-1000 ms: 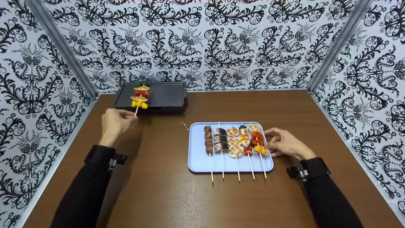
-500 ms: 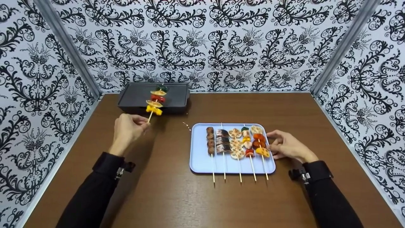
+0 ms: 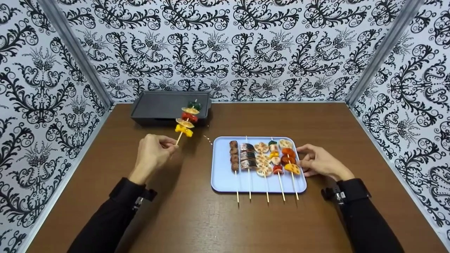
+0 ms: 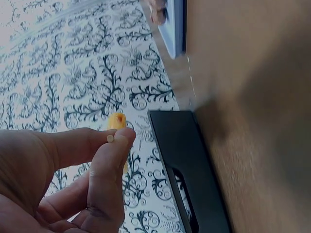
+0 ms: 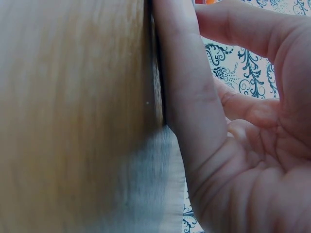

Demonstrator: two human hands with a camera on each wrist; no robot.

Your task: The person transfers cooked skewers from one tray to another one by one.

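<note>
My left hand [image 3: 154, 153] pinches the bare stick end of a vegetable skewer [image 3: 185, 123] between thumb and finger. Yellow, pale, red and dark green pieces are threaded on it, and it is held up in front of the grill plate's right corner. In the left wrist view the stick's tip shows between the fingertips, with a yellow piece [image 4: 116, 120] behind. At its right rim, my right hand [image 3: 321, 161] holds the pale blue tray [image 3: 224, 182]. Several skewers lie side by side there: meatballs [image 3: 234, 156], fish [image 3: 248, 156], lotus root [image 3: 263, 170] and mixed vegetables [image 3: 288, 153].
A dark grey grill plate [image 3: 161, 104] stands at the back left of the brown wooden table [image 3: 197, 225]. Patterned walls [image 3: 246, 52] enclose the back and both sides. The skewers' sticks jut over the tray's front rim.
My left hand has carried the vegetable skewer rightward and nearer, from over the grill plate to its front right corner. The right hand stays at the tray's rim.
</note>
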